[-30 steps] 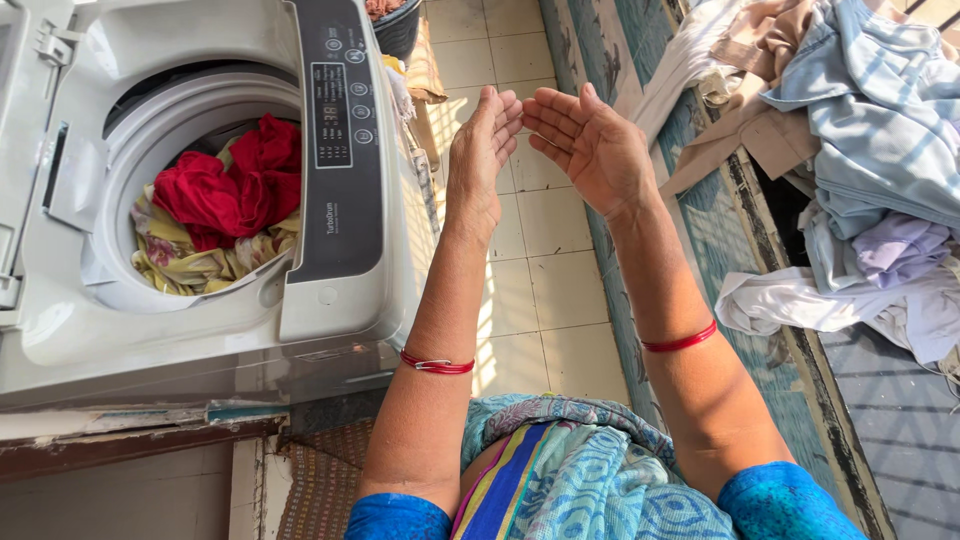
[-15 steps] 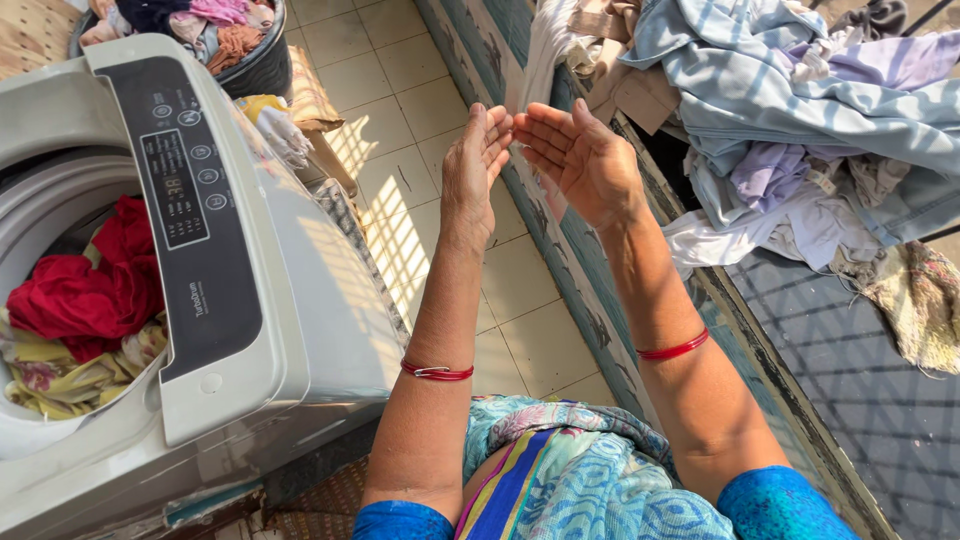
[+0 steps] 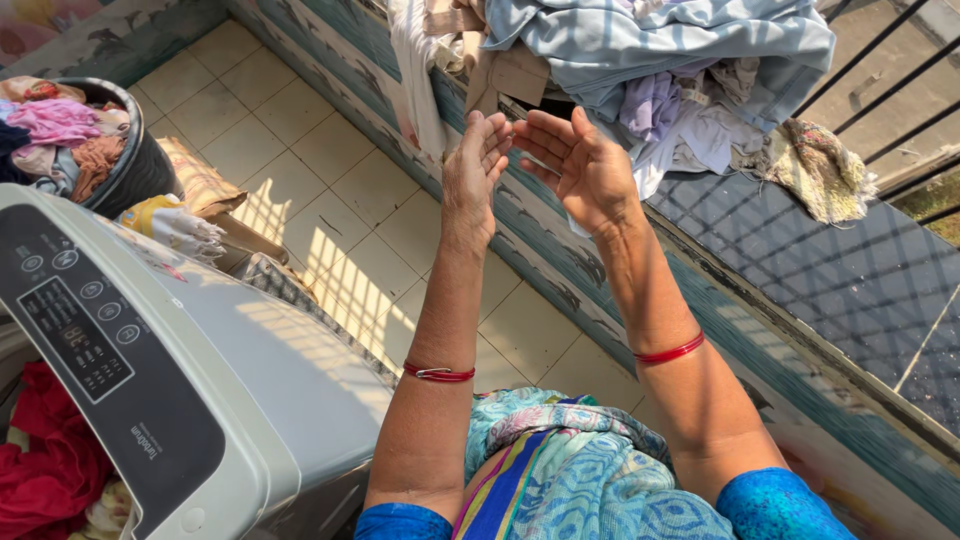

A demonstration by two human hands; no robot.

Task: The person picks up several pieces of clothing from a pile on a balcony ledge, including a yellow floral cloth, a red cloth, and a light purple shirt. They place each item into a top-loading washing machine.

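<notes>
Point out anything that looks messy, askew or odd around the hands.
The clothes pile sits heaped on the ledge, with a white piece hanging over its edge toward the floor. Both hands, left hand and right hand, are raised, open and empty.

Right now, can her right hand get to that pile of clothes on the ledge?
Probably yes. The right hand is open and empty, raised just short of the pile of clothes on the ledge, with nothing between them.
</notes>
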